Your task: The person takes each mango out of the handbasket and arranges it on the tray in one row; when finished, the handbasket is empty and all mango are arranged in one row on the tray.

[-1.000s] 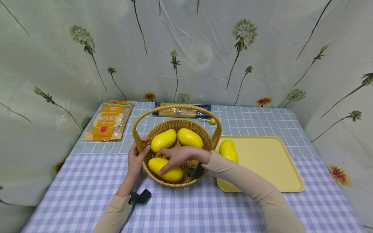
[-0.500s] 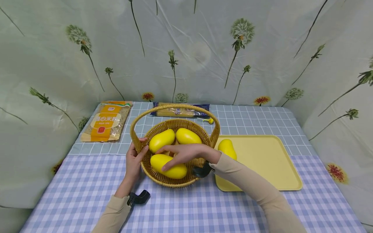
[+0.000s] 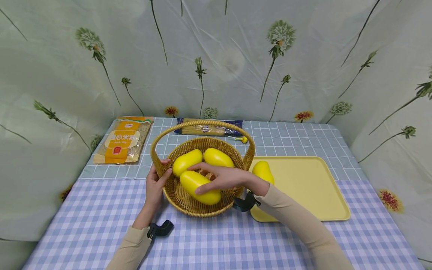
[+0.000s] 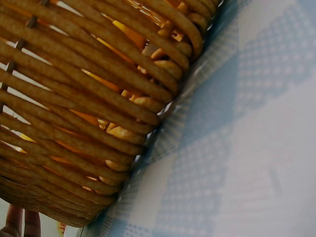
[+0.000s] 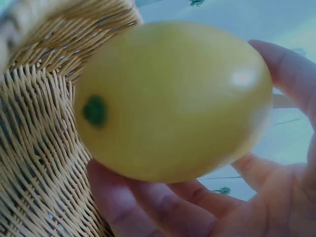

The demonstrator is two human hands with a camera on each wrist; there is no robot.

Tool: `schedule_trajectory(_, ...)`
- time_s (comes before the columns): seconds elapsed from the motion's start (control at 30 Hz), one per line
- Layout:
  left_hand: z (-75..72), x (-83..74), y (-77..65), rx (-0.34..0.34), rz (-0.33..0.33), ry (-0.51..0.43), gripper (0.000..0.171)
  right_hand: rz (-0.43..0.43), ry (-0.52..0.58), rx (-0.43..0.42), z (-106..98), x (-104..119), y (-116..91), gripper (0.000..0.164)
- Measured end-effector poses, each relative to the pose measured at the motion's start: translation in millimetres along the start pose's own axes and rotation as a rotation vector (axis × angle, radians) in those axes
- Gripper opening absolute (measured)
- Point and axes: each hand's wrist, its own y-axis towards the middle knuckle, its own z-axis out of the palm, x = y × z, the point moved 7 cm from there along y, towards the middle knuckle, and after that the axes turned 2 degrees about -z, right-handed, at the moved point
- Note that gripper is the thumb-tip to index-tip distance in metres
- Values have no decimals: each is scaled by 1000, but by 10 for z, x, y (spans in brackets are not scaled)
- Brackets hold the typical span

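Note:
My right hand (image 3: 227,177) grips a yellow mango (image 3: 199,187) in the head view, thumb on the near side and fingers on the far side. The right wrist view shows this mango (image 5: 173,103) close up, a dark green stem spot at one end, with the basket's woven wall beside it. In the head view it hangs over the inside of a wicker basket (image 3: 182,208) with a tall arched handle. Two more mangoes lie at the back of the basket, a left one (image 3: 186,162) and a right one (image 3: 218,157). My left hand (image 3: 156,189) holds the basket's left rim at the handle's foot.
A yellow tray (image 3: 307,187) stands right of the basket, with another mango (image 3: 263,171) at its left edge. At the back lie a noodle packet (image 3: 206,129) and a small yellow-headed item (image 3: 243,140). An orange-labelled bag (image 3: 123,140) sits back left.
My right hand has raised the near mango from the basket's bottom and carried it slightly right and away from me. My left hand has kept its hold on the rim.

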Motion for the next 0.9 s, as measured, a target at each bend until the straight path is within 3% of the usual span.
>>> schedule_trajectory(0.23, -15, 8, -1, -2, 6, 4, 30, -66, 60, -129, -87, 27, -203, 64)
schedule_trajectory(0.43, -18, 11, -2, -7, 5, 9, 30, -74, 166, -224, -111, 20, -401, 66)
schedule_trajectory(0.67, -16, 14, 3, -5, 6, 6, 30, -149, 304, -298, -120, -16, -584, 68)
schedule_trajectory(0.9, -12, 8, 5, 2, 11, 15, 30, -204, 291, -380, -148, -51, -776, 67)
